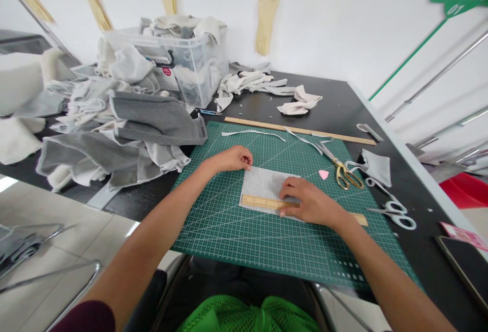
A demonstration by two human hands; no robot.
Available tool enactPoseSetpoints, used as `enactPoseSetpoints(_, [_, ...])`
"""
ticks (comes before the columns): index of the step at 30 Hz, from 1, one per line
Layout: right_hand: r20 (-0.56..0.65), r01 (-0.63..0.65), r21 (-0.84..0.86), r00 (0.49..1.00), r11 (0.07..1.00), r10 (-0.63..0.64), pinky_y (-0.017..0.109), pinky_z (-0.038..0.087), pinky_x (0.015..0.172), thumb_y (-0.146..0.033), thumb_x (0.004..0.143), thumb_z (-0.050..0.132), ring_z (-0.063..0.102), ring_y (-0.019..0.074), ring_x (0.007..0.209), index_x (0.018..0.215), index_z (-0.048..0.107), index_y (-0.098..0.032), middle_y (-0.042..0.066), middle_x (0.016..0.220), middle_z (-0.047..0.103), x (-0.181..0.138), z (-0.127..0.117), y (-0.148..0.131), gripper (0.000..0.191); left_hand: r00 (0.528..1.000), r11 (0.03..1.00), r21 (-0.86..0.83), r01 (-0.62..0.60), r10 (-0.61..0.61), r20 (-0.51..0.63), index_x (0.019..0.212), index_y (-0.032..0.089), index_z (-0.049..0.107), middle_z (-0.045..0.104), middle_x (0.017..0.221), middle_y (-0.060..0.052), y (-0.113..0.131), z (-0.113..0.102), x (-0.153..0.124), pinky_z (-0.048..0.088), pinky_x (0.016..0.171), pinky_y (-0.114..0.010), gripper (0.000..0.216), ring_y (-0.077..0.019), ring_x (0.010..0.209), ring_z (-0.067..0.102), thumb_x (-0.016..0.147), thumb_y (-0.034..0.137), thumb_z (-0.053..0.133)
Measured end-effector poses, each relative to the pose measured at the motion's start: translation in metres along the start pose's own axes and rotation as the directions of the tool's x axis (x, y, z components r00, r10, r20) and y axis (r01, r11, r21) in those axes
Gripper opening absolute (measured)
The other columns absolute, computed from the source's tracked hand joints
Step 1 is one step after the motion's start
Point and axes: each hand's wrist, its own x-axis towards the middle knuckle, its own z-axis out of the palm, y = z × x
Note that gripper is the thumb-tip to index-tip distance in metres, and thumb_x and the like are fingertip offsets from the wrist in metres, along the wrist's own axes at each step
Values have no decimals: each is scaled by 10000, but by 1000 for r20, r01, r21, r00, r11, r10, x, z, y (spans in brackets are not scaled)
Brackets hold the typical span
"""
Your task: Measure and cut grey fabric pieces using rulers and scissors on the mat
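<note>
A light grey piece of fabric [263,182] lies flat on a green cutting mat [229,235]. My left hand [237,158] is closed, thumb and fingers pinching the fabric's far left corner. Along the near edge of the fabric lies a short wooden ruler [263,202], its right end reaching past the cloth onto the mat. My right hand [307,199] grips the ruler with thumb and bent fingers and hides its middle. To the right are gold-handled scissors [343,173] and a pink triangular piece of chalk [324,174].
A long wooden ruler [263,124] crosses the mat's far edge, near thin fabric strips [253,131]. White-handled scissors [396,212] and a phone [463,266] lie right. Grey cloth [156,116] is heaped left, before a clear plastic bin [198,70] full of fabric.
</note>
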Motion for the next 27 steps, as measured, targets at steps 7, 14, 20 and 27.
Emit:
enactPoseSetpoints(7, [14, -13, 11, 1000, 1000, 13, 380, 446, 854, -485, 830, 772, 599, 248, 947, 958, 706, -225, 75, 1037, 652, 0, -4, 2, 297, 1000, 1000, 20, 5, -5, -7, 795, 163, 725, 644, 734, 2, 3, -1, -3, 363, 594, -250, 94, -123, 656, 539, 749, 244, 730])
enactPoseSetpoints(14, [9, -9, 5, 1000, 1000, 9, 390, 453, 881, -512, 803, 794, 594, 262, 984, 964, 705, -223, 87, 1070, 640, -1, -5, 8, 342, 1000, 999, 48, 7, -6, -11, 771, 168, 720, 633, 704, 9, 6, -3, -4, 355, 591, -252, 77, -123, 641, 530, 751, 242, 723])
enactPoseSetpoints(20, [10, -3, 15, 1000, 1000, 3, 387, 450, 894, -485, 811, 795, 597, 259, 999, 940, 709, -228, 78, 1074, 637, -1, -4, 6, 300, 1000, 998, 62, 11, -9, -20, 759, 169, 718, 627, 700, 8, 5, -3, -4, 351, 592, -250, 64, -119, 634, 519, 759, 228, 696])
enactPoseSetpoints(27, [6, 1, 33, 1000, 999, -1, 405, 452, 906, -423, 833, 781, 600, 263, 1019, 934, 726, -237, 82, 1094, 639, 0, -4, 2, 219, 999, 996, 86, 21, -18, -26, 748, 169, 711, 605, 675, 11, 3, -2, -4, 338, 580, -250, 81, -116, 613, 496, 766, 242, 682])
